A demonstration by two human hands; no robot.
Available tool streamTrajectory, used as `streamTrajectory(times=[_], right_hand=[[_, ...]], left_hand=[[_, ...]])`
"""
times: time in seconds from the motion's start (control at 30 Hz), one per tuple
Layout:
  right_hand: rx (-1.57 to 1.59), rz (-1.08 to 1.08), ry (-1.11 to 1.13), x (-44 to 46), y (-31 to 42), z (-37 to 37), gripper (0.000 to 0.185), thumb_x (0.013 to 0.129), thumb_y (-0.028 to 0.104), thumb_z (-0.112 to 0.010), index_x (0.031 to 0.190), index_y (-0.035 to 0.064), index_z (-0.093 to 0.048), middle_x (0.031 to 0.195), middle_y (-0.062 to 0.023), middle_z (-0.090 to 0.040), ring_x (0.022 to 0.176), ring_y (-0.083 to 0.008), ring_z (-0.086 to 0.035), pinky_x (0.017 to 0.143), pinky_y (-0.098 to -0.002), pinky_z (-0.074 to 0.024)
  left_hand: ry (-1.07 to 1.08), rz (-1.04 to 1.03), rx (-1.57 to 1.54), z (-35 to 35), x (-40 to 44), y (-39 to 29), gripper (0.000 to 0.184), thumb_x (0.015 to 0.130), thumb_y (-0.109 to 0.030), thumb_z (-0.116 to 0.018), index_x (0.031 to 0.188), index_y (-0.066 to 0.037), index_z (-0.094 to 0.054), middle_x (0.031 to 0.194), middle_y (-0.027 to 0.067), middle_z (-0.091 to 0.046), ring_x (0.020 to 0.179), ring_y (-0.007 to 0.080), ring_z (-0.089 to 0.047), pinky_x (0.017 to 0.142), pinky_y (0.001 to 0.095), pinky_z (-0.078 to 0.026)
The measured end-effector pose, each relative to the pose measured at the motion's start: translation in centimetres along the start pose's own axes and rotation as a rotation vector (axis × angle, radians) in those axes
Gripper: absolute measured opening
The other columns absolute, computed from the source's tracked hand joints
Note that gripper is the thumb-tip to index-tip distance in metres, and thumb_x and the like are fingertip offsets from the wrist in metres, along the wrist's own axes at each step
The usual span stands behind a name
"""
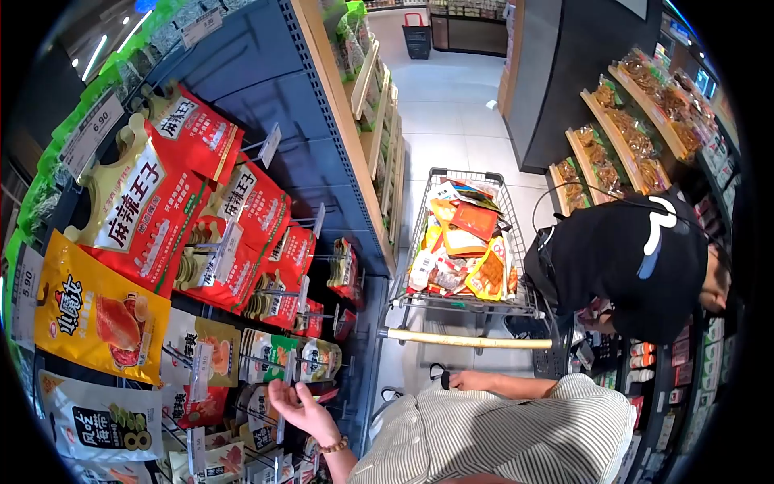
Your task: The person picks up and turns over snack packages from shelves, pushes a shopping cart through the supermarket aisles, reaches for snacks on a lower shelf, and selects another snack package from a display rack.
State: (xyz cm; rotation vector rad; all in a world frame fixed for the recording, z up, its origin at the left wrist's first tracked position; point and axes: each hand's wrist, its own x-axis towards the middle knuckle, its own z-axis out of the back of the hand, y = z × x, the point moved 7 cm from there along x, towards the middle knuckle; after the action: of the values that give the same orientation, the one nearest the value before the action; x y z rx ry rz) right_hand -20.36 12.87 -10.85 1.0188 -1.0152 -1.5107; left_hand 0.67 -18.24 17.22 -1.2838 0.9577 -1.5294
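Observation:
My left hand, with a beaded bracelet at the wrist, reaches to the lower part of the snack rack. Its fingers are apart, palm turned up, beside small hanging snack packets; whether it touches one I cannot tell. Just above it hang a green-and-white packet and a whitish pouch. My right hand is held in front of my striped shirt, fingers curled, with a small dark shape at them that I cannot make out.
A shopping cart heaped with snack packets stands ahead. Red bags and a yellow bag hang at left. A person in a black shirt bends by the right shelves. Farther off, a black basket sits on the floor.

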Motion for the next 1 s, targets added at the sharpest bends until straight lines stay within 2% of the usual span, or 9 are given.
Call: streamTrajectory(times=[0.03,0.13,0.2,0.23,0.4,0.77,0.9,0.93,1.0], right_hand=[[0.003,0.004,0.009,-0.4,-0.1,0.2,0.028,0.082,0.017,-0.061,0.107,0.0092,-0.073,0.097,-0.0172,-0.071,0.088,-0.0400,-0.067,0.076,-0.0493,-0.0517],[-0.185,-0.240,-0.020,-1.9,1.2,1.8,0.031,0.087,0.020,-0.061,0.115,0.0096,-0.071,0.112,-0.0190,-0.070,0.101,-0.0393,-0.066,0.084,-0.0479,-0.0516],[-0.214,-0.510,0.213,-1.6,2.9,2.0,0.041,0.092,0.034,-0.066,0.126,0.0117,-0.068,0.129,-0.0165,-0.067,0.121,-0.0348,-0.062,0.102,-0.0419,-0.0475],[-0.198,-0.575,0.286,-1.5,2.6,1.5,0.040,0.092,0.034,-0.066,0.125,0.0116,-0.068,0.128,-0.0167,-0.068,0.120,-0.0350,-0.062,0.101,-0.0422,-0.0476],[-0.151,-0.483,0.339,0.0,1.4,-0.4,0.039,0.091,0.033,-0.065,0.124,0.0115,-0.068,0.126,-0.0177,-0.068,0.117,-0.0364,-0.063,0.100,-0.0436,-0.0486],[-0.144,-0.489,0.392,2.8,-0.1,-1.8,0.036,0.091,0.030,-0.063,0.121,0.0111,-0.069,0.121,-0.0198,-0.069,0.111,-0.0394,-0.065,0.096,-0.0465,-0.0506],[-0.173,-0.513,0.370,-1.2,-5.2,-2.3,0.035,0.091,0.029,-0.062,0.120,0.0110,-0.069,0.120,-0.0205,-0.069,0.108,-0.0405,-0.065,0.094,-0.0476,-0.0514],[-0.178,-0.501,0.326,-2.3,-5.3,-2.1,0.035,0.091,0.029,-0.062,0.120,0.0109,-0.069,0.119,-0.0207,-0.069,0.108,-0.0408,-0.066,0.094,-0.0479,-0.0515],[-0.140,-0.370,-0.065,-2.9,6.9,3.1,0.033,0.092,0.027,-0.060,0.118,0.0094,-0.069,0.108,-0.0199,-0.073,0.100,-0.0415,-0.068,0.089,-0.0481,-0.0531]], left_hand=[[0.044,0.020,-0.066,-0.9,-1.0,0.2,0.049,0.095,-0.002,-0.063,0.142,0.001,-0.047,0.132,0.0108,-0.054,0.113,0.0198,-0.053,0.099,0.0345,-0.044],[0.097,0.202,-0.218,-3.6,-3.9,-0.9,0.051,0.094,0.001,-0.064,0.142,0.000,-0.046,0.130,0.0084,-0.054,0.111,0.0164,-0.053,0.097,0.0303,-0.045],[0.167,0.174,-0.171,-4.5,-4.9,0.5,0.052,0.096,0.001,-0.063,0.144,-0.001,-0.044,0.132,0.0067,-0.055,0.112,0.0157,-0.055,0.099,0.0298,-0.046],[0.191,0.199,-0.190,-5.2,-5.5,0.4,0.052,0.096,0.001,-0.063,0.144,-0.001,-0.045,0.132,0.0066,-0.055,0.112,0.0154,-0.055,0.099,0.0297,-0.046],[0.323,0.243,-0.236,-8.2,-6.9,-0.1,0.051,0.095,0.001,-0.062,0.144,-0.003,-0.045,0.131,0.0068,-0.056,0.110,0.0145,-0.058,0.099,0.0288,-0.047],[0.498,0.326,-0.345,-10.0,-6.8,0.0,0.052,0.093,0.004,-0.064,0.142,0.000,-0.046,0.128,0.0093,-0.057,0.110,0.0153,-0.057,0.095,0.0268,-0.049],[0.568,0.340,-0.385,-10.0,-6.4,0.3,0.050,0.093,0.004,-0.066,0.141,-0.001,-0.049,0.126,0.0085,-0.059,0.103,0.0126,-0.059,0.092,0.0250,-0.050],[0.587,0.357,-0.409,-9.7,-6.7,0.6,0.051,0.094,0.003,-0.067,0.141,-0.001,-0.049,0.124,0.0078,-0.059,0.101,0.0116,-0.060,0.091,0.0245,-0.051],[0.665,0.387,-0.366,-9.6,-7.2,1.1,0.051,0.094,0.002,-0.068,0.141,-0.001,-0.049,0.122,0.0065,-0.061,0.099,0.0098,-0.060,0.089,0.0236,-0.051]])
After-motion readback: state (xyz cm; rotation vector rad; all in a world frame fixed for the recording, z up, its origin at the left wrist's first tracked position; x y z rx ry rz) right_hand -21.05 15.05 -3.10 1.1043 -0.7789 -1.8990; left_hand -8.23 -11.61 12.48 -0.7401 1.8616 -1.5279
